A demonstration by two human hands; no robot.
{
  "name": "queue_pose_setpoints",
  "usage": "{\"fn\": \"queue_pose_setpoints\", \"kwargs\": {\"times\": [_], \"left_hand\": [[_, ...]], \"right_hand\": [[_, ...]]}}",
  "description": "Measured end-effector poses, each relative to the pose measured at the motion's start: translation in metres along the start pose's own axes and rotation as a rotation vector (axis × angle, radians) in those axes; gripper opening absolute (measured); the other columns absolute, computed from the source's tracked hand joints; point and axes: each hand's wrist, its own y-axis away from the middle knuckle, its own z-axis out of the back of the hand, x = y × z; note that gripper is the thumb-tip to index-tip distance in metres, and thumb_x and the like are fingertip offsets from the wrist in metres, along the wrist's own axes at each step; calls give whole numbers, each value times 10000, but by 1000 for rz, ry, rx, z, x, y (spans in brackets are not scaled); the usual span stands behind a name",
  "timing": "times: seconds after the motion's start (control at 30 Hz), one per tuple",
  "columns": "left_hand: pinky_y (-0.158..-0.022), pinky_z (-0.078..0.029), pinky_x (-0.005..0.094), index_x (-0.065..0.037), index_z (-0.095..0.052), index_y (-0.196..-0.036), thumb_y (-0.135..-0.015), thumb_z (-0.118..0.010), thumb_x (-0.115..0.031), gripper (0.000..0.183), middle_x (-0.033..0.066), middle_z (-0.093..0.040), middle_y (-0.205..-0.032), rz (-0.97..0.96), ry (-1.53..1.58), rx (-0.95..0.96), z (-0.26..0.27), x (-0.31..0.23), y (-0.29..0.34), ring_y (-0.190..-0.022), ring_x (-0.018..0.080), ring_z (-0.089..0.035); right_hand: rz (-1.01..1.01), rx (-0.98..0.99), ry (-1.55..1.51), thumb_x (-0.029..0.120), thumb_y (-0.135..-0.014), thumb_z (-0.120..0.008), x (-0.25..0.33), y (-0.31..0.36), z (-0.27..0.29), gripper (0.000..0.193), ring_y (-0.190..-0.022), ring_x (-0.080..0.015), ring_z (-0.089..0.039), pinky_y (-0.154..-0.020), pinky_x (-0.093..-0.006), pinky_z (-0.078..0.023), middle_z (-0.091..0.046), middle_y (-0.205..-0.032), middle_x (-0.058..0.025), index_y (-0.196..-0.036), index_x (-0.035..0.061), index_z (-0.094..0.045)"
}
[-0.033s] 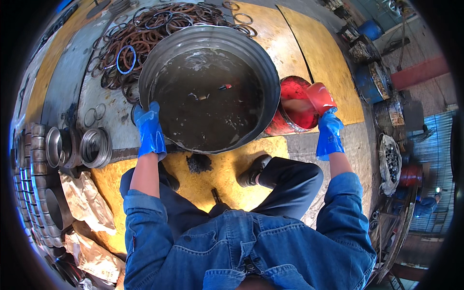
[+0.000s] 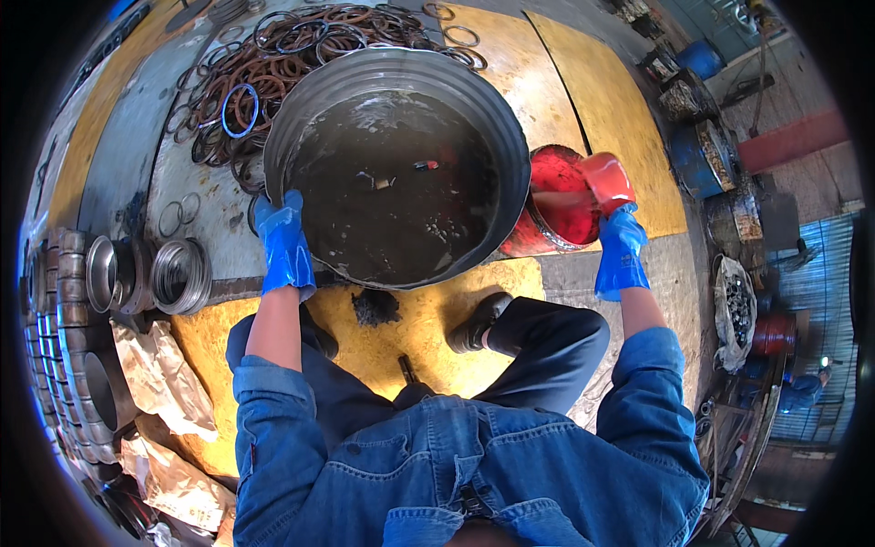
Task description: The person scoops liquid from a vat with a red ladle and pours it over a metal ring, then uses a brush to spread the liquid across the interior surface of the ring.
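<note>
A big round grey metal tub (image 2: 512, 146) stands before me, part filled with dark murky liquid (image 2: 392, 214). My left hand (image 2: 284, 239), in a blue rubber glove, has its fingers closed over the tub's left rim. In the same kind of glove, my right hand (image 2: 622, 251) grips a small red scoop-like container (image 2: 607, 182), tilted over the right edge of a red bucket (image 2: 576, 232). Brownish liquid streams from it into the bucket, which is beside the tub. Small pieces, one red and black (image 2: 426, 165), float in the tub.
Beyond the tub lies a heap of rusty metal rings (image 2: 237, 150), one of them blue (image 2: 239, 110). Stacked metal rings (image 2: 182, 278) and brown paper (image 2: 164, 378) are at my left. Blue drums (image 2: 697, 159) line the right side. My shoes (image 2: 478, 324) are near the tub.
</note>
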Motion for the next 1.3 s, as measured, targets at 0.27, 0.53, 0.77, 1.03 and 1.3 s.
{"fn": "queue_pose_setpoints", "kwargs": {"times": [0.27, 0.53, 0.77, 1.03, 1.3], "left_hand": [[-874, -539, 364, 36, -663, -1258, -903, -709, -110, 386, 130, -739, -1142, 4, 31, 10, 10, 9, -6, -968, 231, -689], [-889, -539, 382, 53, -640, -1273, -903, -693, -140, 421, 166, -739, -1134, -16, -103, -36, 2, -21, 5, -983, 273, -693], [-875, -544, 390, 41, -659, -1235, -902, -698, -165, 394, 177, -745, -1090, -10, -198, -43, 0, -4, -4, -958, 273, -701], [-869, -545, 399, 30, -663, -1231, -902, -707, -177, 392, 183, -748, -1086, -5, -205, -68, 7, -9, -1, -949, 291, -709], [-874, -544, 410, 40, -658, -1246, -887, -732, -211, 444, 191, -742, -1107, -5, -222, -61, 9, 13, -9, -980, 301, -708]], "right_hand": [[177, 461, -1249, 391, -912, -726, 162, 93, 137, 604, -1082, -238, -695, -935, -366, -543, -728, -1155, -171, -1275, -78, -612], [242, 72, -471, 457, -920, -665, 278, 29, -18, 522, -1040, -435, -699, -875, -507, -564, -695, -1090, -297, -1085, -38, -696], [468, 314, -620, 397, -930, -663, 326, 30, -61, 491, -1014, -418, -717, -812, -493, -582, -725, -1074, -259, -1103, -62, -656], [194, 844, -1330, 411, -932, -710, 363, 118, 19, 544, -879, -263, -695, -765, -365, -586, -720, -1143, -156, -1255, -21, -643], [-185, 1497, -2043, 269, -1002, -706, 360, 140, 31, 381, -716, -158, -669, -615, -253, -580, -721, -1075, -132, -1288, 38, -606]]}}
